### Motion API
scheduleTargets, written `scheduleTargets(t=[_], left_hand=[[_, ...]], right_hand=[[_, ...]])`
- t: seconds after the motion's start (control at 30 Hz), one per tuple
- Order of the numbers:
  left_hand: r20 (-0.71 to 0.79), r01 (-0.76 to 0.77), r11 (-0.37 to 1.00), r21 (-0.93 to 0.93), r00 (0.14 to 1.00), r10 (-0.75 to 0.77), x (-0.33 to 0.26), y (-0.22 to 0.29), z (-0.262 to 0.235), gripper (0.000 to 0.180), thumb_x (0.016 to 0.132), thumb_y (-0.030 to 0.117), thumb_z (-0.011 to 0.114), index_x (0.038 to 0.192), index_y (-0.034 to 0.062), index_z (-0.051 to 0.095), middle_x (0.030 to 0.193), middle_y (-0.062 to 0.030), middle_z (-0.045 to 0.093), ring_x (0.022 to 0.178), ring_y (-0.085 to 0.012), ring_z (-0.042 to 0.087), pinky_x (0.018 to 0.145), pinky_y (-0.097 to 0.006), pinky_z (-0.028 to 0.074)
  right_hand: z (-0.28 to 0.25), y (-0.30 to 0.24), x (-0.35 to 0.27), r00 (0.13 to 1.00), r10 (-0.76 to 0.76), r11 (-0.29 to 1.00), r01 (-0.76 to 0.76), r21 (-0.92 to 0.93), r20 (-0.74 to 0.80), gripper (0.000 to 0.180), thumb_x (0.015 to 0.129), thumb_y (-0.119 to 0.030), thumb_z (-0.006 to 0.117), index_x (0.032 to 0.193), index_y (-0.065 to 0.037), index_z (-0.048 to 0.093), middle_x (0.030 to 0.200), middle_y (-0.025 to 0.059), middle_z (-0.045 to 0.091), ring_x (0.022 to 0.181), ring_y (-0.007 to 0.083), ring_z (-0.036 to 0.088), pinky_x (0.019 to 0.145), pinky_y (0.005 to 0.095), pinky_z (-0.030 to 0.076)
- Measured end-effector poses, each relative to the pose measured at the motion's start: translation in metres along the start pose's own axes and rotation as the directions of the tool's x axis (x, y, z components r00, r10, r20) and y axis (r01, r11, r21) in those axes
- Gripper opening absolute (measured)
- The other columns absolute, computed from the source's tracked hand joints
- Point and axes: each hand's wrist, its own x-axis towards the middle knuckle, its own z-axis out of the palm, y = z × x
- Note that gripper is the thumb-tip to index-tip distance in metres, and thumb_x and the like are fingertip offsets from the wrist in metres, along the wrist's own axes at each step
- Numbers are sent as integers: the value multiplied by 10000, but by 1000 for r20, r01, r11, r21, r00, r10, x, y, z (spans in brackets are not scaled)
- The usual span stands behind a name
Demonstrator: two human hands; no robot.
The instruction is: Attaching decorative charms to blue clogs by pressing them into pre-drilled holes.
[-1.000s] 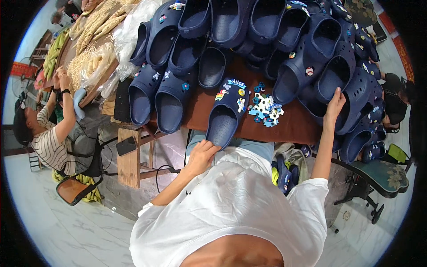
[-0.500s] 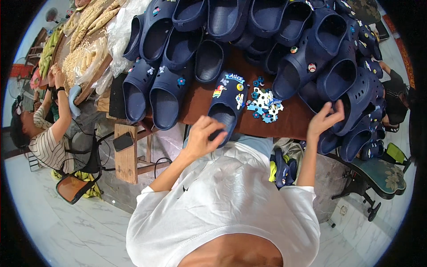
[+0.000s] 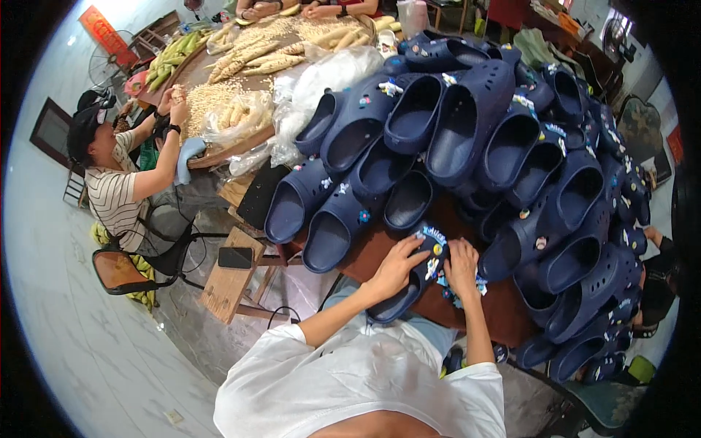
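You are gripping a navy clog (image 3: 409,281) at the near edge of the brown table (image 3: 504,314) with your left hand (image 3: 394,269) while your right hand (image 3: 461,266) is pressing on its charm-studded upper, seemingly fitting a charm, so the next move is probably needing firm thumb pressure.
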Motion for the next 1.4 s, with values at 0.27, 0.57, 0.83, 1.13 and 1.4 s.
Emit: scheduleTargets(t=[0.27,0.57,0.83,1.13,1.4], left_hand=[[27,51,997,54,998,-52,-6,14,-5,554,722,-20,611,1267,72,664,1397,-207,507,1360,-415,417,1135,-500,339],[-11,23,998,55,1000,-23,29,15,-2,565,799,172,671,1341,37,586,1434,-249,455,1353,-420,401,1120,-508,333],[-7,103,990,99,995,-103,39,11,12,591,777,44,619,1337,-91,486,1300,-277,494,1194,-449,475,1043,-492,415],[-103,47,995,90,994,-38,34,20,29,466,751,-15,574,1211,-67,516,1118,-254,534,1029,-442,497,912,-496,422],[-48,39,992,118,998,-33,54,10,20,447,745,-11,574,1189,-49,540,1174,-243,565,1086,-441,500,973,-494,402]], right_hand=[[-16,0,-4,997,74,997,-74,-6,32,372,817,-90,661,1158,29,571,1210,234,544,1185,407,497,1028,508,377],[-18,-25,-7,989,148,984,-145,-99,20,457,923,-51,558,1357,73,488,1439,296,452,1342,462,423,1108,521,350],[-8,-49,3,996,6,966,16,256,-85,490,949,-37,538,1418,52,429,1396,283,459,1266,447,481,1063,486,404],[4,-46,9,984,42,973,0,232,-174,518,861,-67,653,1345,24,490,1248,218,529,1146,411,497,995,487,411],[14,-33,41,975,58,955,9,297,-217,250,814,-53,651,1016,-5,512,990,194,514,975,406,510,841,486,425]])
